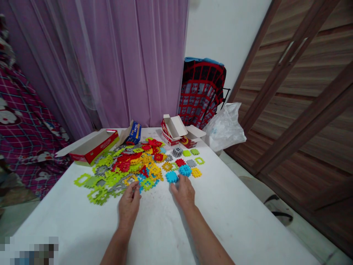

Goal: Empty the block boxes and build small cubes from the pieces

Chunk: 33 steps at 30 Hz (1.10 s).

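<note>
My left hand (129, 202) is at the near edge of a heap of toothed plastic building pieces (125, 162) in green, red, yellow, grey and blue. Its fingers are curled in toward the thumb, and anything between them is too small to make out. Over to the right, my right hand (185, 191) rests with its fingertips at a blue toothed piece (185, 170), thumb held apart. A second blue piece (171, 177) lies just left of those fingertips. Beyond them are a red piece (180, 162), a yellow piece (196, 172) and a grey stack (177, 152).
The white table (237, 221) bears a red box (93, 147) with its flap open at the left, a blue box (134, 132) and opened red-and-white boxes (171, 134) at the back. A white plastic bag (226, 127) sits at the right edge. Wooden wardrobe doors (292, 92) stand to the right.
</note>
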Available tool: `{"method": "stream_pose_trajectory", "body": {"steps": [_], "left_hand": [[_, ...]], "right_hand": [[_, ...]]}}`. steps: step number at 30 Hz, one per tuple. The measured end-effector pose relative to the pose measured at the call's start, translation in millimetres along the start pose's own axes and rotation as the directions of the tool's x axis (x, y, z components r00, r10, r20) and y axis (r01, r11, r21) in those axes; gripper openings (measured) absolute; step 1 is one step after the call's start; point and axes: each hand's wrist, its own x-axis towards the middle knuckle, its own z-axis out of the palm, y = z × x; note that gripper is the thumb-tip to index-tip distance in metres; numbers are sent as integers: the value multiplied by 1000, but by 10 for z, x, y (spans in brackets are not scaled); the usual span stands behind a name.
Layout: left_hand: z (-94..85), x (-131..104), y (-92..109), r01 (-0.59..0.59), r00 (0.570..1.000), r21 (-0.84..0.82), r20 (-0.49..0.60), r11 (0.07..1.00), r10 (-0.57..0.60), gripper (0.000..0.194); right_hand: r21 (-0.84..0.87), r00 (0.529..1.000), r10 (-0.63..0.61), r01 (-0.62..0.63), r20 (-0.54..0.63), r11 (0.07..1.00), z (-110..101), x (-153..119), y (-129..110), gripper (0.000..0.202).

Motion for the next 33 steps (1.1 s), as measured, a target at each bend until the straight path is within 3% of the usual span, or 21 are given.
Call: {"method": "stream_pose_trajectory", "body": {"steps": [2,5,8,11,15,21,27,33], "left_hand": [[12,-33,26,-72,997,109,40,991,68,39],[104,-89,124,-146,973,204,205,968,104,35],[307,-99,263,-32,909,171,415,985,-43,43],[552,-46,384,123,834,166,518,978,-192,53],[769,39,460,174,814,202,521,964,-256,56],[812,49,507,177,810,224,519,958,-271,59],[845,60,542,165,811,250,516,954,-276,62],[872,79,529,150,812,288,510,946,-284,64]], "right_hand": [[25,999,-17,16,27,1000,-26,6,72,35],[63,995,-43,37,89,997,-76,50,180,38],[98,981,-10,-10,196,995,-144,119,253,41],[146,953,0,-46,302,988,-216,188,280,44],[233,912,-27,-76,410,969,-295,269,278,49],[371,833,-49,-192,551,909,-312,352,280,58],[399,839,-77,-173,538,900,-234,372,298,58],[391,850,-117,-111,514,914,-297,365,262,47]]}}
